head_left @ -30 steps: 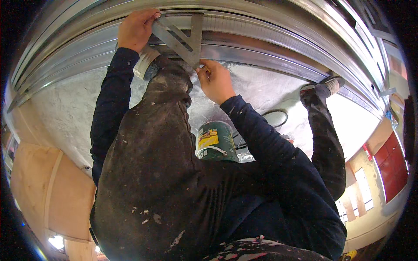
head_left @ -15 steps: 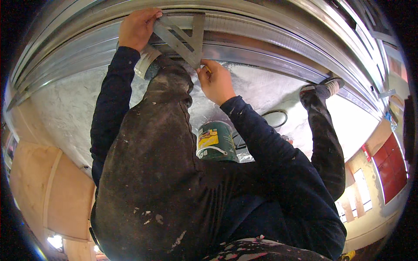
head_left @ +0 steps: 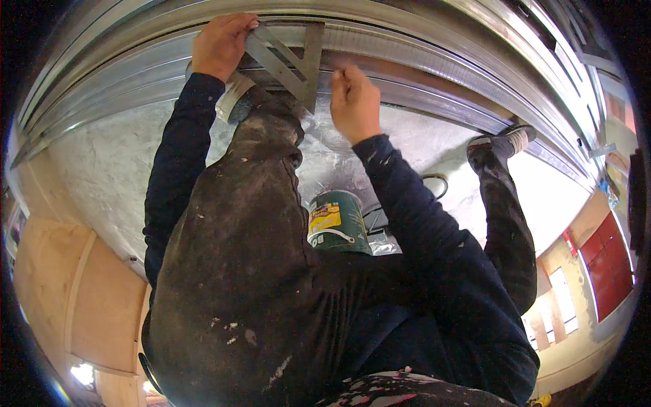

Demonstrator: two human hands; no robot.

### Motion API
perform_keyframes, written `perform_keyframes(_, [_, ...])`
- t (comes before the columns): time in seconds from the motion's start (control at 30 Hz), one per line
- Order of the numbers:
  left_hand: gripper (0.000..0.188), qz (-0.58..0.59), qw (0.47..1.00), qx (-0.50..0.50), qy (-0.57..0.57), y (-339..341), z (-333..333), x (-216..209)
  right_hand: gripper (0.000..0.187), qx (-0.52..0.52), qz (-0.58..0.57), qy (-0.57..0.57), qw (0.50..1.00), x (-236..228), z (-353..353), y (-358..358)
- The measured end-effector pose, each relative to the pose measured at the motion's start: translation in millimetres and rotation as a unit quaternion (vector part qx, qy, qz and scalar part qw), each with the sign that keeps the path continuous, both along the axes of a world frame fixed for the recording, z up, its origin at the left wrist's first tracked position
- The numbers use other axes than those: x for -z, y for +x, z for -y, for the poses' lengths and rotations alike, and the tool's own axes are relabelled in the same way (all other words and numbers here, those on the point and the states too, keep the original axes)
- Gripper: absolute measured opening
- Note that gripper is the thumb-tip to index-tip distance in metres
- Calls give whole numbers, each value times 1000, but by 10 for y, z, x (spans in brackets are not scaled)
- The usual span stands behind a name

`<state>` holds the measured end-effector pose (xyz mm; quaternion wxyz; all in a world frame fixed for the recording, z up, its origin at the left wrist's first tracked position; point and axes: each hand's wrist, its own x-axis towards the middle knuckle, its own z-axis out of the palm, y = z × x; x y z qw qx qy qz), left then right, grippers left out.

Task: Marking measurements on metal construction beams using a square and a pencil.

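Observation:
My left hand [head_left: 218,47] pinches the upper left corner of a grey metal speed square [head_left: 310,64], a triangle with a slot through it. The square lies across the long metal studs [head_left: 400,64], its straight right edge crossing them and its pointed end over the near side. To the right of that edge is my right hand [head_left: 356,102], apart from the square, with fingers closed. A slim yellow pencil showed in these fingers a moment earlier; now its tip is blurred and mostly hidden.
Between my legs stands a dark green bucket [head_left: 337,220] with a white handle. A dark loop of cable [head_left: 437,186] lies on the pale floor behind my right forearm. My shoes touch the studs at left and right. Wooden panels [head_left: 108,305] stand at the left.
My right hand has moved up and to the right, off the pointed end of the speed square. My left hand and the square have shifted slightly right in view.

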<state>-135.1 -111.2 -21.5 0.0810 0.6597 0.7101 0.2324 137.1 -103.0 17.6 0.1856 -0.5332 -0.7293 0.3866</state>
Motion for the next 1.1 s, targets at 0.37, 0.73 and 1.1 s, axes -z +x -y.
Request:
perform_keyframes(0.37, [19,25,1000,12,5,25,-11,-37,19,-4,44,-1,999,30,-370,-289])
perform_keyframes(0.73, [14,2,1000,4,-25,2,-14,-61,17,2,-19,14,1000,-149,-537,-267])
perform_keyframes(1.1, [15,32,996,-9,-78,-21,-7,-49,18,-40,37,-128,990,107,430,212])
